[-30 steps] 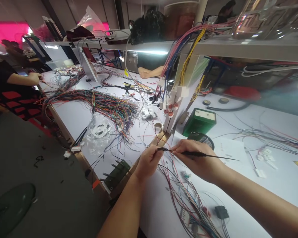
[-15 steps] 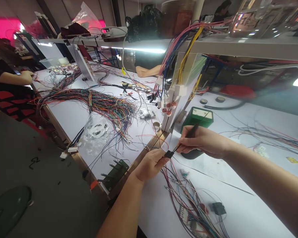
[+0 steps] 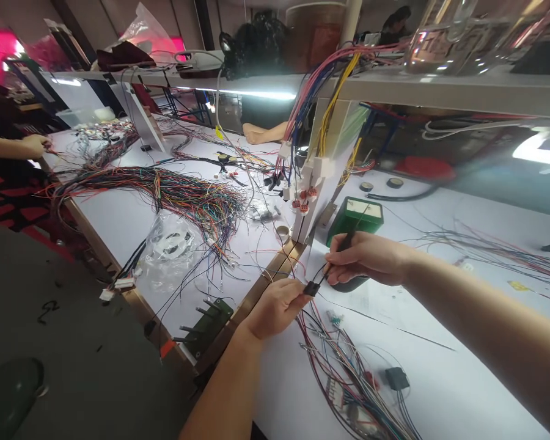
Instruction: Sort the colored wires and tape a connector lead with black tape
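My left hand [image 3: 275, 305] pinches a small black connector [image 3: 311, 288] just above the white bench's brass-edged divider [image 3: 256, 292], my right hand [image 3: 364, 260] gripping a thin black probe [image 3: 343, 247] at it, loose wires [image 3: 348, 373] crowding below.

A small black connector [image 3: 311, 288] is sitting between the hands, with a thin black tool [image 3: 348, 238] above it. Red, blue and green wires [image 3: 343, 366] are trailing over the white table [image 3: 440, 379]. A green box [image 3: 355, 219] is showing a white top. A many-coloured bundle [image 3: 178, 192] is spreading at the left. Yellow, blue and pink wires [image 3: 325, 91] are hanging from the grey shelf [image 3: 440, 91]. Red-and-black checked cloth [image 3: 4, 195] is showing at far left.
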Demonstrator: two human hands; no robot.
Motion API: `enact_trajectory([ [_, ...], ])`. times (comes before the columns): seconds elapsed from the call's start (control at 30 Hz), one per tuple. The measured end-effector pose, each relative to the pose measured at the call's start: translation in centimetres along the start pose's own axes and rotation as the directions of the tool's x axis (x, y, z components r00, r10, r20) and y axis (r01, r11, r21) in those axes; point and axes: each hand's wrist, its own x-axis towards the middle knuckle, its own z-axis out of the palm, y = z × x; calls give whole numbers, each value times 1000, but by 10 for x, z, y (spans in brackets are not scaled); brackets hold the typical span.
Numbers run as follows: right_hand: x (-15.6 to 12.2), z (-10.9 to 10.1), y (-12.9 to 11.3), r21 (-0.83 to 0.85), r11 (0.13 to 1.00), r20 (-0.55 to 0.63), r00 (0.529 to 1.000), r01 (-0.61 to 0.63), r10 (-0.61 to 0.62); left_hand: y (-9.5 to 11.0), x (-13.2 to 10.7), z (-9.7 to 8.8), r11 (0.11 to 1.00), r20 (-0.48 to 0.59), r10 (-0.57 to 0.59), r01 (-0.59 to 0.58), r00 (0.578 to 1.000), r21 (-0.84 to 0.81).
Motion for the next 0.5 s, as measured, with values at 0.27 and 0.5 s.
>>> enact_trajectory([
  [0.27,0,1,-7,-18,1000,-32,999,-22,21,1,0,0,1000,-23,-16,16,1000,-14],
  [0.5,-8,26,-12,-218,957,-136,964,194,-227,0,2,-2,998,-117,-63,64,991,5],
])
